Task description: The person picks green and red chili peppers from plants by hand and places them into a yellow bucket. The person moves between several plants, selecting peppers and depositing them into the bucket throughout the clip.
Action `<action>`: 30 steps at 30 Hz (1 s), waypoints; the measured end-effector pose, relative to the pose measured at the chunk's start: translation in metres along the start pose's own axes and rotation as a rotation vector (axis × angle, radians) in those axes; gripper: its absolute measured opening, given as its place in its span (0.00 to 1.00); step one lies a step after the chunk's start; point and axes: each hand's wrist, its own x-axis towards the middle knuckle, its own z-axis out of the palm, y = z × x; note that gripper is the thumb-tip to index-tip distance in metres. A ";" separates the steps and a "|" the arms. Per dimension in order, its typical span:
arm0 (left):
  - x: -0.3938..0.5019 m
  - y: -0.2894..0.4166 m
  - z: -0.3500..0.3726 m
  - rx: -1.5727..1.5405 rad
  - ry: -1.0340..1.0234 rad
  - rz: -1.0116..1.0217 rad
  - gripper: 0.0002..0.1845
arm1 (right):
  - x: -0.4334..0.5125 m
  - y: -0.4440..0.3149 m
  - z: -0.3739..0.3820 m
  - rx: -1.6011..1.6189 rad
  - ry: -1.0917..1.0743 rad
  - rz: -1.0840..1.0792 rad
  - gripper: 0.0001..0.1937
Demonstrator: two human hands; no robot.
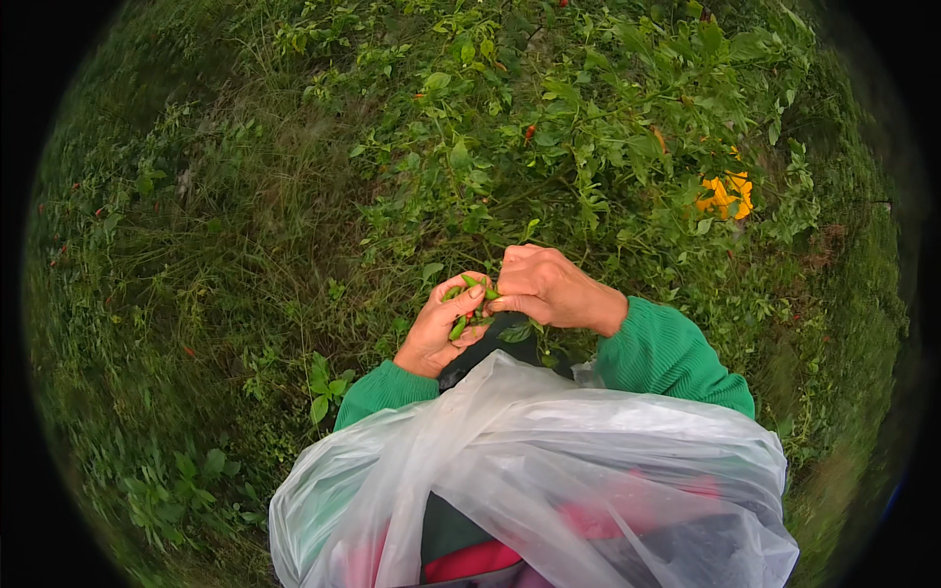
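My left hand [435, 329] is cupped around several green chili peppers [459, 328], with a bit of red showing among them. Its thumb presses near one green chili pepper [481, 287] that lies across the fingertips. At that pepper's right end, my right hand [553, 288] is curled, its thumb and fingers pinched together. Whether it grips the pepper or its stem is hidden by the fingers. Both hands are close together, low over leafy chili plants [470, 173]. A green leaf [517, 333] hangs just below the right hand.
A translucent plastic sheet [588, 441] covers my body over the green sleeves. Red chilies [530, 133] show among the leaves ahead. Orange-yellow flowers [726, 197] stand at the right. Tangled grass [272, 169] grows at the left.
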 end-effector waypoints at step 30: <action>-0.001 0.004 -0.023 -0.147 0.123 0.158 0.06 | 0.073 0.081 -0.035 0.239 0.051 0.584 0.10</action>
